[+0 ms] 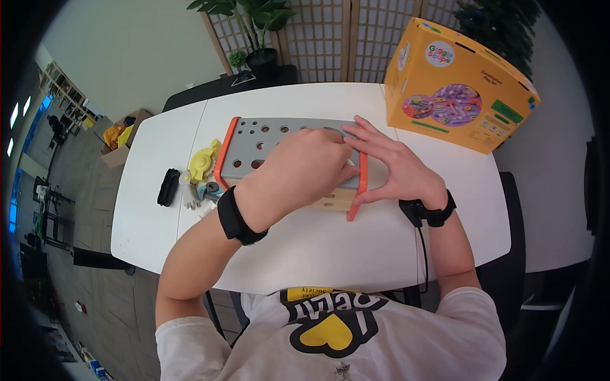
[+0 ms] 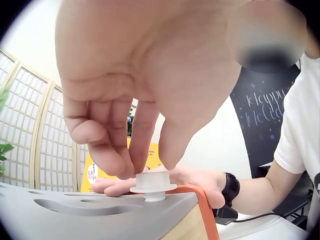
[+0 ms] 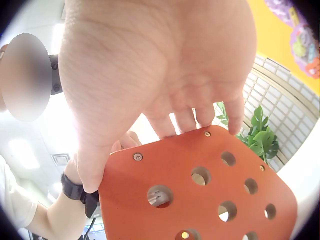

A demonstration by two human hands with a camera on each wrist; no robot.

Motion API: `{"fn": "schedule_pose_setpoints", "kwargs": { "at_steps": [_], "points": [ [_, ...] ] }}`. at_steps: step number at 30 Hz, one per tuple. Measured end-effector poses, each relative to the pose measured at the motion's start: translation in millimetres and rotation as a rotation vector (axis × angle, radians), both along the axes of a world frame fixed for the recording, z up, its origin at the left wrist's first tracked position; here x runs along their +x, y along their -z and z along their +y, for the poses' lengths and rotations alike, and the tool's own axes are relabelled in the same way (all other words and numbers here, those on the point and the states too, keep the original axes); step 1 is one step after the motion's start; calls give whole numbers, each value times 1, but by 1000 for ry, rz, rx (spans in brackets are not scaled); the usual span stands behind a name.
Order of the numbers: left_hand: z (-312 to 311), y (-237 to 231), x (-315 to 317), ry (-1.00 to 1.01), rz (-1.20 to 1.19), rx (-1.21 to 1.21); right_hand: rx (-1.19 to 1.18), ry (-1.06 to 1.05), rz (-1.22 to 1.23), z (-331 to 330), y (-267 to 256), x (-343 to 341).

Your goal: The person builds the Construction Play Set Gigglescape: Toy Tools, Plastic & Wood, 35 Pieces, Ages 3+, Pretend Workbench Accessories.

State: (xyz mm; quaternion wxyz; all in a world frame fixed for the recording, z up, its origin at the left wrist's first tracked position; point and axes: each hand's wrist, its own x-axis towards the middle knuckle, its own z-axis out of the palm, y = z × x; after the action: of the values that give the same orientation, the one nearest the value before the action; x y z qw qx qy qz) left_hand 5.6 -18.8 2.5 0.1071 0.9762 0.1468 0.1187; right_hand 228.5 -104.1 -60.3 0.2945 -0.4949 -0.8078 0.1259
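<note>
White peg [image 2: 153, 183] at the corner of my toy bench [image 1: 342, 199]

It stands up, its stem down at the grey top [image 1: 273, 137], just beside the orange end panel [image 3: 132, 182]. My left hand [image 1: 302, 164] pinches it from above, I think to hold it straight. My right hand [image 1: 401, 166] is spread wide round the panel's edge, maybe so the bench won't slide. Yellow toy parts [image 1: 201, 163] lie by the bench's left end, out of my way
</note>
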Motion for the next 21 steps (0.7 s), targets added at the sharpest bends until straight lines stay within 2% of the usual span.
{"fn": "schedule_pose_setpoints", "kwargs": {
  "at_steps": [2, 5, 8, 11, 14, 17, 21],
  "points": [
    [0, -1, 1, 21, 29, 2, -8, 1, 4, 0, 1, 1],
    [11, 7, -2, 218, -95, -24, 1, -11, 15, 1, 1, 1],
    [12, 3, -1, 255, -44, -112, -2, -17, 25, 2, 2, 2],
    [9, 9, 2, 249, -262, -209, -6, -26, 36, 2, 1, 1],
    [3, 9, 1, 65, -227, 10, 6, -6, 5, 0, 0, 1],
    [-1, 4, 1, -1, 13, 15, -5, 3, 14, 0, 1, 0],
    [3, 5, 1, 119, -27, -4, 16, -10, 9, 1, 4, 2]
  ]
}}
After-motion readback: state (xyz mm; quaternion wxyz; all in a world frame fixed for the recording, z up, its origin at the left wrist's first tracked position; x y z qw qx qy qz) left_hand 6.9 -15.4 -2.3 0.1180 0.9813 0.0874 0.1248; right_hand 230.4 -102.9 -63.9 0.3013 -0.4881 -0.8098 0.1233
